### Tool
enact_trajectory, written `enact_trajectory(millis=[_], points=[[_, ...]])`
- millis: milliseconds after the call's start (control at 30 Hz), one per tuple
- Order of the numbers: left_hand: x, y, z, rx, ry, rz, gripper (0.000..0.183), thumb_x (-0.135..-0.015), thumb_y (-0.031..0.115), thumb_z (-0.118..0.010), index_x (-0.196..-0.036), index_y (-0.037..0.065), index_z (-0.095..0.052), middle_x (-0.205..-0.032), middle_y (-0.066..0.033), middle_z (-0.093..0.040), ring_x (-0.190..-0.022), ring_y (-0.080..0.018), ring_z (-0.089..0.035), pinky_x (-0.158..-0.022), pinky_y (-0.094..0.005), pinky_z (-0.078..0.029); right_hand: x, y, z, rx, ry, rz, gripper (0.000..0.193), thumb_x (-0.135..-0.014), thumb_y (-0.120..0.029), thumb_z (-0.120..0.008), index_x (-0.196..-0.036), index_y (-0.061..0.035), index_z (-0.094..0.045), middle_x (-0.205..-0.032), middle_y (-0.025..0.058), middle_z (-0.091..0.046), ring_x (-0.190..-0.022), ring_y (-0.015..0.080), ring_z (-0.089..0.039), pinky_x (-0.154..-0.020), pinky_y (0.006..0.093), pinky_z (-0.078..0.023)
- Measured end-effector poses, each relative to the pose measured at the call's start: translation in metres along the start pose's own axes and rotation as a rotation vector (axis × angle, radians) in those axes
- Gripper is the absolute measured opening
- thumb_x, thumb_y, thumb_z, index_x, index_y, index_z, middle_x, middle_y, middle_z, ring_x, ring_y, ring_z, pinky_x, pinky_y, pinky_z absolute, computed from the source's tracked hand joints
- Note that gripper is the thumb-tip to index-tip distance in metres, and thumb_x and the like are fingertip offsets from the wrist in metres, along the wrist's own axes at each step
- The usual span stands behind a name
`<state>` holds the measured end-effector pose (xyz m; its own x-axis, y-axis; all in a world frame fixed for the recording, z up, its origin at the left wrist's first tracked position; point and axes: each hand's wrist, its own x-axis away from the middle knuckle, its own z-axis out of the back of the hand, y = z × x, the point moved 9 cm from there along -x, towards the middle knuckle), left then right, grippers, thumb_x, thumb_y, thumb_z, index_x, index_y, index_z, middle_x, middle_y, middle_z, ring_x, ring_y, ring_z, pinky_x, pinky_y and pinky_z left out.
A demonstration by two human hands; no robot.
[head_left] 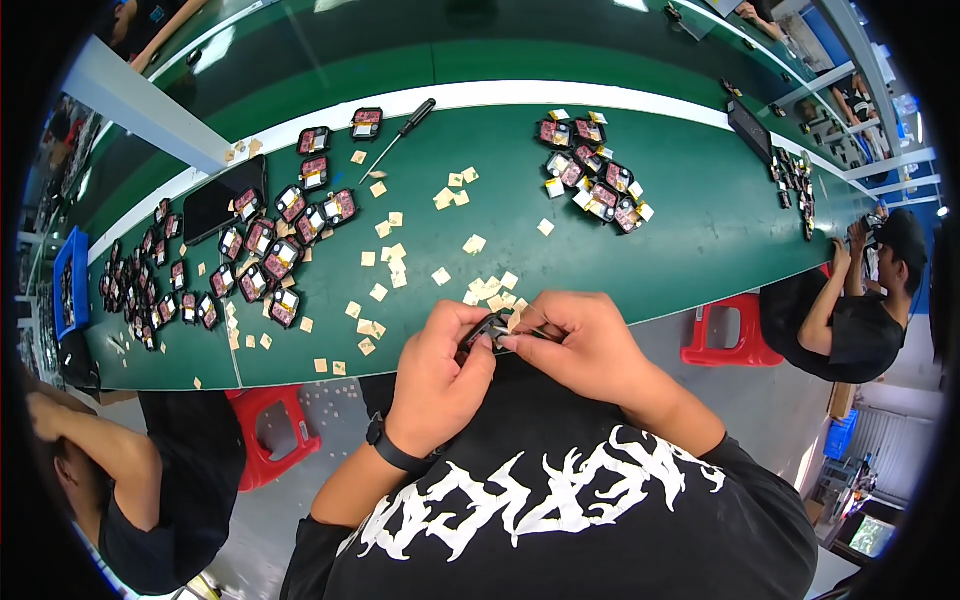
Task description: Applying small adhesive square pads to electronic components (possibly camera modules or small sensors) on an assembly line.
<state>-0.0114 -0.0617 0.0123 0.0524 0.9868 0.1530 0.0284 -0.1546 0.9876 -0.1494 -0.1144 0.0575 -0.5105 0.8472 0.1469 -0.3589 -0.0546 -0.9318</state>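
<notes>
Close to my body at the table's near edge, my left hand [445,370] grips a small black case [484,328] between thumb and fingers. My right hand [585,345] is closed in a pinch right beside it, its thumb tip almost touching the case. Something thin and dark shows among the right fingers; its kind is too small to tell. A pale square piece [515,318] shows between the two hands. Just beyond them, several small tan squares [490,290] lie scattered on the green table [400,290].
Black cases with reddish inner parts [283,257] crowd the left side; a similar cluster with white tabs [603,197] sits further right. A screwdriver [400,137] and a dark flat tray [225,200] lie toward the back. Co-workers sit on both sides near red stools [733,330].
</notes>
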Motion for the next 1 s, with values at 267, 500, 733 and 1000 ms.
enact_trajectory(millis=[267, 500, 733, 1000], points=[[0.0, 0.001, -0.005, 0.006, -0.045, -0.004, 0.02, -0.103, -0.004, -0.05, -0.122, -0.003, -0.049, -0.112, -0.0116, -0.069, -0.088, -0.0103, -0.065, -0.075, -0.0262, -0.055, 0.0, 0.003, 0.0, 0.077, 0.046, 0.046, 0.008, -0.086, -0.005, -0.079, -0.089, 0.0012, -0.075, -0.08, 0.0105, -0.07, -0.066, 0.0173, -0.065, -0.059, 0.0313, -0.048], [0.001, 0.006, -0.006, -0.03, -0.047, -0.016, 0.02, -0.102, -0.004, -0.049, -0.123, -0.004, -0.049, -0.11, -0.0108, -0.069, -0.084, -0.01, -0.064, -0.075, -0.0259, -0.054, 0.004, -0.005, 0.003, 0.196, 0.133, 0.094, 0.008, -0.087, -0.007, -0.076, -0.09, -0.0003, -0.075, -0.076, 0.0122, -0.067, -0.064, 0.0254, -0.065, -0.058, 0.0353, -0.048], [0.002, 0.004, -0.005, -0.057, -0.05, -0.028, 0.021, -0.103, -0.003, -0.048, -0.124, -0.004, -0.048, -0.108, -0.0105, -0.069, -0.081, -0.0097, -0.064, -0.07, -0.0246, -0.052, 0.002, 0.002, -0.003, 0.148, 0.075, 0.101, 0.009, -0.087, -0.004, -0.078, -0.093, 0.0023, -0.076, -0.081, 0.0097, -0.071, -0.067, 0.0157, -0.065, -0.06, 0.0307, -0.048], [-0.002, -0.012, -0.007, 0.19, -0.068, 0.064, 0.022, -0.104, 0.0, -0.049, -0.125, -0.002, -0.047, -0.109, -0.0119, -0.067, -0.079, -0.0126, -0.064, -0.065, -0.0238, -0.049, 0.006, 0.046, -0.012, -0.265, 0.043, -0.285, 0.013, -0.095, -0.01, -0.075, -0.099, 0.0032, -0.075, -0.08, -0.0014, -0.067, -0.068, 0.0024, -0.053, -0.059, 0.0222, -0.042]])
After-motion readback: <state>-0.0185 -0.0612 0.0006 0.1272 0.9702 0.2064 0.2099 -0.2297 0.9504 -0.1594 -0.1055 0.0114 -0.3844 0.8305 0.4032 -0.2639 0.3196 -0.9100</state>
